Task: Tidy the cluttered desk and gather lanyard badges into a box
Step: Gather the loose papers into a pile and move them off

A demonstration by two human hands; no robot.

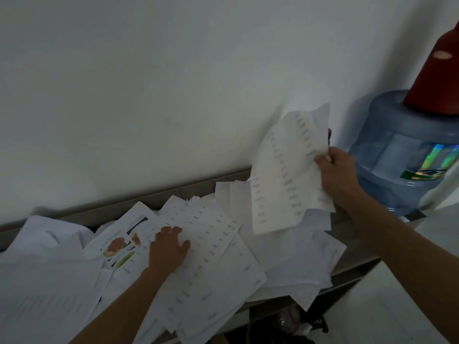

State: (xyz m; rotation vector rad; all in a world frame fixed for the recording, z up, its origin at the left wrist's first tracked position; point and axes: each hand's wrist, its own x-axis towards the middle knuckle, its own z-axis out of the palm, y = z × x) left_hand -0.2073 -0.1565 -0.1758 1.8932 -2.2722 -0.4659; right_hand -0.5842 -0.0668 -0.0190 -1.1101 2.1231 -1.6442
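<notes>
A paper-strewn table [355, 249] is seen mid-tidy. A sheaf [280, 175] of printed sheets is held up off the heap, pinched at its right edge between the thumb and curled fingers of the right hand [335, 175]. The left hand [169, 252] is laid palm-down on the loose papers [211, 244], with its fingers spread and pressed flat on the sheets.

Just left of the left hand a page with coloured pictures [121, 249] is partly buried. More white sheets are piled further left of it, between the two hands and under the raised sheaf. Some sheets overhang the table's near edge below the right hand. To the right of the right hand a blue water bottle [397, 155] is seen against the wall, with a red object [437, 70] on top of it.

The work is judged to be at an early stage. One handful of paper has been gathered, while nearly all of the table is covered and only a strip of bare surface is shown beneath the right forearm. No lanyard badges and no box can be made out. If badges are on the table, they are hidden under the papers. The sorting and stacking of the sheets is left to be done, as is the finding and boxing of the badges. Dark items below the table's edge cannot be identified.
</notes>
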